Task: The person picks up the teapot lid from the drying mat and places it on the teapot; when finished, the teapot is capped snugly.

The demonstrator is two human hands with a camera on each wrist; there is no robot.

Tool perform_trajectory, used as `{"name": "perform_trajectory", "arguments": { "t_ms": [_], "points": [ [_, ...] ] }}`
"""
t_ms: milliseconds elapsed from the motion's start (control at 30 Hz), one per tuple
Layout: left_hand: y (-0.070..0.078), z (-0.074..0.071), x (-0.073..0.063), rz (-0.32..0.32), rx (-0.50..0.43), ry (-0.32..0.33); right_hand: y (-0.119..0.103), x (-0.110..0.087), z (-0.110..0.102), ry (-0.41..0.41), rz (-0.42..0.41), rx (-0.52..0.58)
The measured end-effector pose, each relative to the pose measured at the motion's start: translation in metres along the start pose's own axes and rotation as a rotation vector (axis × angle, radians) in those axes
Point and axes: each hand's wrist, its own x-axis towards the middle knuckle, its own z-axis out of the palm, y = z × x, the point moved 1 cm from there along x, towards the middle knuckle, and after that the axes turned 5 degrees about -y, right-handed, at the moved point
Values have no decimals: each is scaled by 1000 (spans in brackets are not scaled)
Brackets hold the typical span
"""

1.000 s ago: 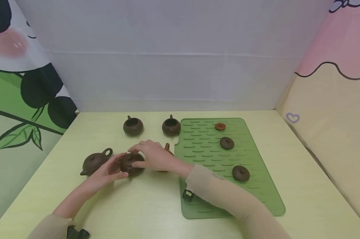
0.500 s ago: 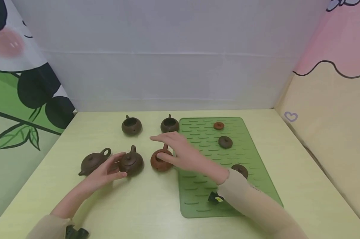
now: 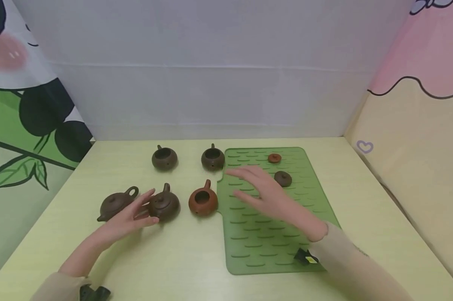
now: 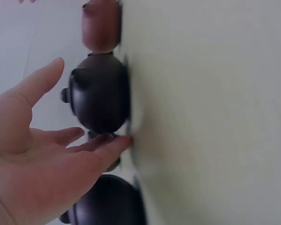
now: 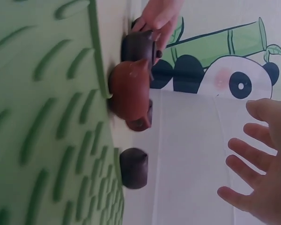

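Observation:
In the head view my left hand (image 3: 126, 219) lies beside a dark brown lidded teapot (image 3: 164, 205), its fingers fairly straight at the pot's left side. The left wrist view has the thumb standing apart from that teapot (image 4: 100, 93). My right hand (image 3: 265, 194) hovers over the green mat (image 3: 249, 246), fingers spread and holding nothing. Between the hands stands a reddish-brown teapot (image 3: 203, 201) without a lid. On the mat are a small red lid (image 3: 274, 158) and a dark lid (image 3: 283, 179). My right forearm hides the mat's right front part.
Another dark lidded teapot (image 3: 115, 205) stands left of my left hand. At the back are two lidless dark teapots (image 3: 164, 159), one of them (image 3: 213, 159) close to the mat's edge. A pale cloth wall (image 3: 219, 100) rises behind the table.
My right hand has moved right, from the dark lidded teapot past the reddish-brown one to above the mat. Its forearm now covers the front dark lid. My left hand has stayed beside the teapot.

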Motion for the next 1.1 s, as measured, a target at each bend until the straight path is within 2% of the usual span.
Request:
{"name": "perform_trajectory", "arguments": {
  "t_ms": [100, 267, 400, 500, 767, 967, 1100],
  "points": [
    [11, -4, -1, 6, 40, 12, 5, -11, -3, -14, 31, -24],
    [34, -2, 1, 80, 91, 105, 15, -29, -7, -53, 85, -40],
    [50, 10, 8, 156, 120, 171, 21, -37, -13, -82, 113, -63],
    [58, 24, 16, 191, 102, 173, 24, -40, -20, -97, 123, -75],
    [60, 60, 38, 199, 17, 114, 32, -46, -37, -146, 140, -110],
    [59, 74, 54, 198, -28, 132, 33, -46, -52, -197, 122, -155],
    [53, 79, 61, 152, -34, 135, 35, -42, -64, -253, 150, -176]
  ]
}}
